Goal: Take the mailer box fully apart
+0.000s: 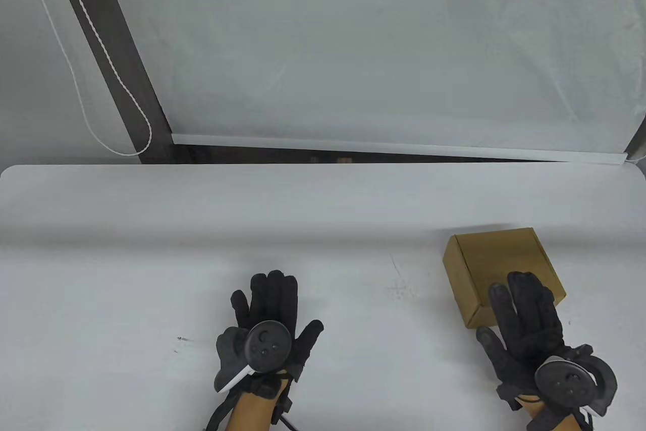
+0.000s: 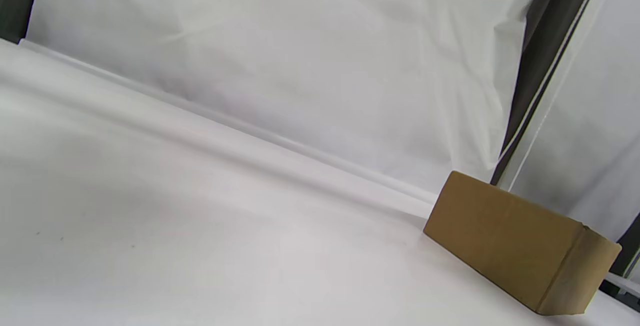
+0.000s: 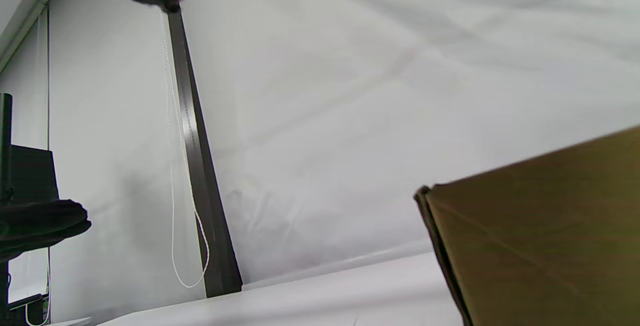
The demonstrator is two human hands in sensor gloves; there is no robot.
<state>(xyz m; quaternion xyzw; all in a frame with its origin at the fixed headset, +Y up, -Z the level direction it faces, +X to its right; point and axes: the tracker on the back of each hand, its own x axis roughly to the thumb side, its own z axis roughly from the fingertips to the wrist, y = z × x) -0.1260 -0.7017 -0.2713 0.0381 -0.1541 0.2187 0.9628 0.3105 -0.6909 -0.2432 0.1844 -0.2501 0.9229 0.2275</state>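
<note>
A closed brown cardboard mailer box (image 1: pixel 497 264) sits on the white table (image 1: pixel 202 249) at the right. It also shows in the left wrist view (image 2: pixel 520 243) and fills the lower right of the right wrist view (image 3: pixel 545 246). My right hand (image 1: pixel 525 320) lies with spread fingers over the box's near corner; whether it presses on the box I cannot tell. My left hand (image 1: pixel 270 322) rests flat on the table, fingers spread, empty, well left of the box.
A white backdrop sheet (image 1: pixel 383 47) hangs behind the table. A dark post (image 1: pixel 116 57) with a looped white cord (image 1: pixel 91 62) stands at the back left. The table's far edge runs across the middle of the table view.
</note>
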